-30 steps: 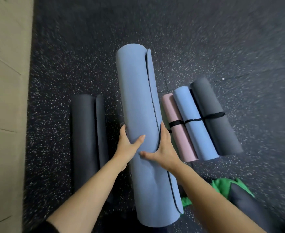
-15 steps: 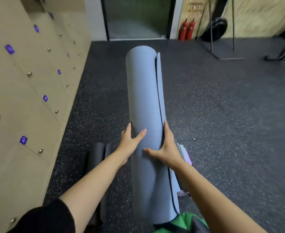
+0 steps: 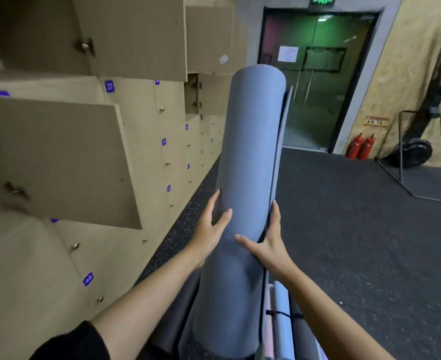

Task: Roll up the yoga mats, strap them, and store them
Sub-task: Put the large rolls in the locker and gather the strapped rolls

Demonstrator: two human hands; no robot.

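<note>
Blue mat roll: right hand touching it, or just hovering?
Touching. The head view shows the right hand with its thumb flat across the front of the blue mat roll and its fingers against the right edge, no gap.

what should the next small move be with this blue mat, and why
Probably tilt the blue yoga mat toward the open locker door on the left, with the loose outer flap pinned. The left hand and right hand press it upright between them, and no strap shows on it.
</note>
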